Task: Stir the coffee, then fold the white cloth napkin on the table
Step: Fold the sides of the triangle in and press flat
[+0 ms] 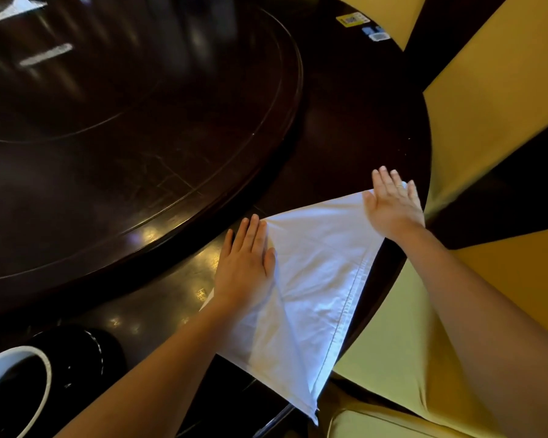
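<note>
- I am seeing the white cloth napkin (314,279) lying as a folded triangle at the bench's (345,121) near right edge, its hemmed long side running along the curved rim.
- Its long axis is running from a sharp tip at the near rim, pointing back at me, up to the far corner under the right hand (393,207).
- The right hand is lying flat on that far corner, fingers straight and slightly fanned.
- The left hand (244,263) is pressing flat on the napkin's left side, fingers straight and close together, fingertips reaching onto bare wood.
- A coffee cup (46,374) with a white rim is sitting at the near left edge, well apart from the napkin.
- A raised dark turntable (140,137) is filling the bench's middle, just beyond the left hand.
- Yellow chairs (494,105) are crowding the right rim, and small stickers (351,19) are lying at the far edge.
</note>
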A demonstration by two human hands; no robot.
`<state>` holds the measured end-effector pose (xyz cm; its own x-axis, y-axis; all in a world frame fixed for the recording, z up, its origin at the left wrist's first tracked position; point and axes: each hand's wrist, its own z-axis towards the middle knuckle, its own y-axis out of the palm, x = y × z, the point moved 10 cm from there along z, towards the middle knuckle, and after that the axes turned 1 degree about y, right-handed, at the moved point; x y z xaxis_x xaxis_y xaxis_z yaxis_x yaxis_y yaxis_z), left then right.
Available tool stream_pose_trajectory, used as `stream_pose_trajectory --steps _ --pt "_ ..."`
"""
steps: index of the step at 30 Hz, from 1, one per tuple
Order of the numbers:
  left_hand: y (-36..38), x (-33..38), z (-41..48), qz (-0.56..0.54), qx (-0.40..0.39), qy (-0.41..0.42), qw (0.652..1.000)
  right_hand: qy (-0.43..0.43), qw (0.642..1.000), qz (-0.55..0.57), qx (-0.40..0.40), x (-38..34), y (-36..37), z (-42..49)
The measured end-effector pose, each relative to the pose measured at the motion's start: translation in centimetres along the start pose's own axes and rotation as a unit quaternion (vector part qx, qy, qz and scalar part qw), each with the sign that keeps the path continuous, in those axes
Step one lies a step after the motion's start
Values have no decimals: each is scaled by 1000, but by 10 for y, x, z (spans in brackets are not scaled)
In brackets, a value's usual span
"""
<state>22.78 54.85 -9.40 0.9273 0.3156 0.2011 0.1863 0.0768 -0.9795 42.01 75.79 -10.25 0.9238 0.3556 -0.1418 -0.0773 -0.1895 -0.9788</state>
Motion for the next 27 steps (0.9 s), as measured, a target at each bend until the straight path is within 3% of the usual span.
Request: stream_pose_trajectory --steps 10,14,19,22,25,27 --pt "-1 1 -1 10 3 -5 1000 47 980 36 190 20 -53 -21" --pt "-1 1 0 17 1 -3 1000 -33 953 170 249 -2 -82 -50" --pt "0 1 -1 2 -11 0 1000 -221 922 243 205 -73 -85 -132" --pt "-4 -1 2 -53 -18 7 998 -300 901 284 135 -100 -64 -187" --pt "-14 -11 4 -118 -5 -5 993 -353 898 254 73 -112 -31 -227" --pt "-11 -15 4 -96 -25 3 995 -381 894 227 57 -115 -15 -246"
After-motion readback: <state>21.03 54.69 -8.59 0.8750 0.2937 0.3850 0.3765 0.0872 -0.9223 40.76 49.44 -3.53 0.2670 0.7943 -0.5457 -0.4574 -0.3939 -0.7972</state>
